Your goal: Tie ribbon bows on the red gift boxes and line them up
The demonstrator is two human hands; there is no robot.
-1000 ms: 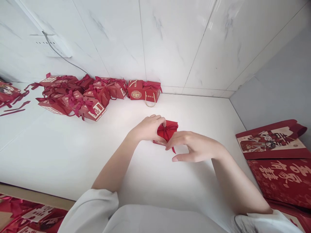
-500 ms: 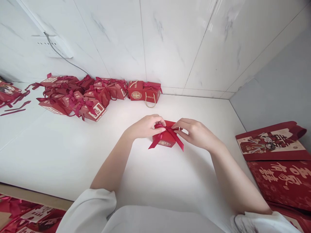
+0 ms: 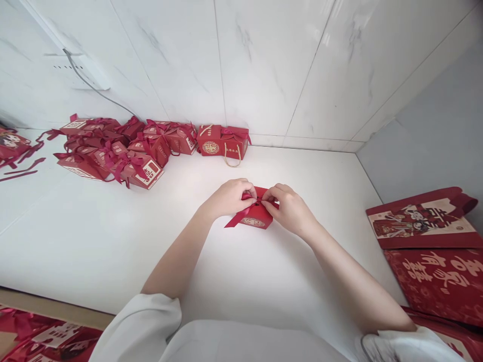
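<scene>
At the middle of the white table (image 3: 113, 226), the small red box (image 3: 257, 217) sits right under your fingertips: left hand (image 3: 230, 197) and right hand (image 3: 290, 208) meet over its top, each pinched shut on the ribbon (image 3: 236, 219) (neither is nearer). Its long axis runs across you, left to right, labelled face towards you, one loose ribbon tail pointing near-left.

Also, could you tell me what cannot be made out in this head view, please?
Head view:
Knot of the ribbon on the small red box: hidden under the fingers of the left hand and right hand.
Gold print on the box front: too small to read.
Pile of red boxes: overlapping, count unclear.
Red bags: cut off by the right edge.
</scene>
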